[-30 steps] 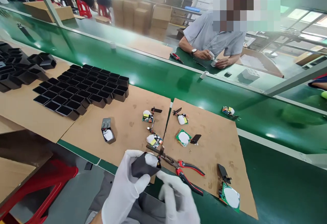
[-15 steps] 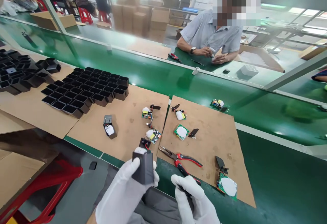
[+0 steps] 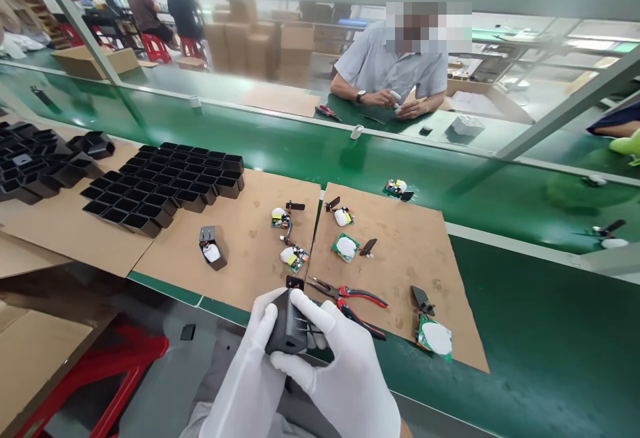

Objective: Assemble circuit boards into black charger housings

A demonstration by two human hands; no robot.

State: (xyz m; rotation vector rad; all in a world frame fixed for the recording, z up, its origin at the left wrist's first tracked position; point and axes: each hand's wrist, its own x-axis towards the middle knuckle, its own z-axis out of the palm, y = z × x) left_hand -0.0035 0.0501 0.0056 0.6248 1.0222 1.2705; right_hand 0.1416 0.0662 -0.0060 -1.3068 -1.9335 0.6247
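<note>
My left hand (image 3: 253, 358) is wrapped round a black plastic housing (image 3: 287, 325), held over the front edge of the bench. My right hand (image 3: 340, 365) closes on the same housing from the right, fingertips on its top and thumb along its lower end. Thin metal prongs and a dark part show between the right fingers, against the housing's side; most of that part is hidden. Just beyond the housing, a small black plate (image 3: 295, 283) is partly visible. Red-and-black pliers (image 3: 350, 295) lie open on the cardboard to the right. Both hands wear white gloves.
Several circuit boards with white pads, such as one board (image 3: 435, 338), lie on cardboard (image 3: 395, 245). Rows of black housings (image 3: 165, 185) stand at left, near a single filled housing (image 3: 213, 251). Across the green bench, a co-worker (image 3: 395, 71) handles a small white part.
My right hand has moved up and left onto the housing, which is now tilted between both hands. The view has shifted slightly. The parts on the cardboard stay put.
</note>
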